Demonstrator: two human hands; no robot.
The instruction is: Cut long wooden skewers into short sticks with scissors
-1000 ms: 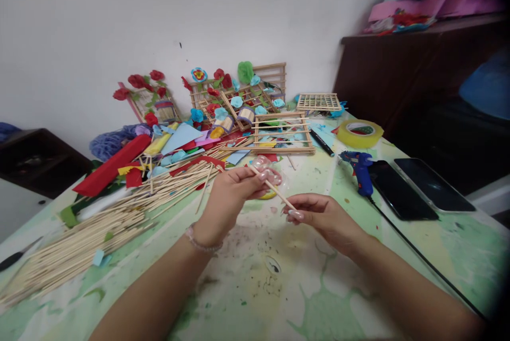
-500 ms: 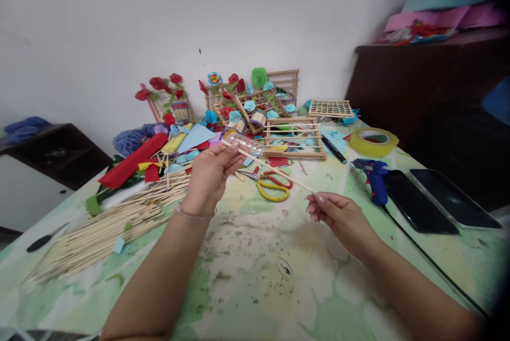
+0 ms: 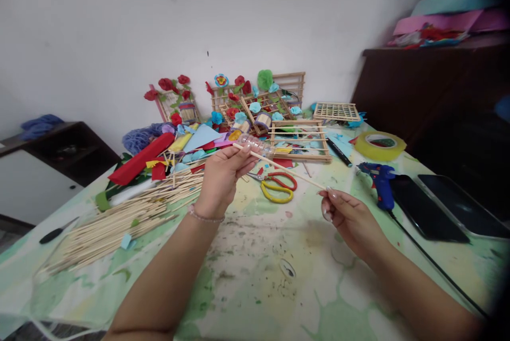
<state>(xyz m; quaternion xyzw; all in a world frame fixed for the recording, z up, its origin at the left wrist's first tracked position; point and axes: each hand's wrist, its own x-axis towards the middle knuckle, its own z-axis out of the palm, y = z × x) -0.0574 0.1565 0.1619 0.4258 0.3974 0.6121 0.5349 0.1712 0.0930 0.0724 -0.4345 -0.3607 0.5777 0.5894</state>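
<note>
Head view — left hand (image 3: pixel 220 175) and right hand (image 3: pixel 356 220) pinch a stick (image 3: pixel 287 170) near its ends, scissors (image 3: pixel 278 201) between them — light, even grips avoid bowing.

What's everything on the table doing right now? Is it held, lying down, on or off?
Stick: held up by both hands, near its ends
Scissors: lying down, blades partly hidden
Glue gun: lying down, can't tell if it's on
Phones: lying flat, screens dark
Tape: rolled up, lying flat
Marker: lying down
Other sticks: loose in a pile

Stick (image 3: pixel 305 179) lt tan; tablecloth (image 3: pixel 255 288) grn/wht, blotchy.
</note>
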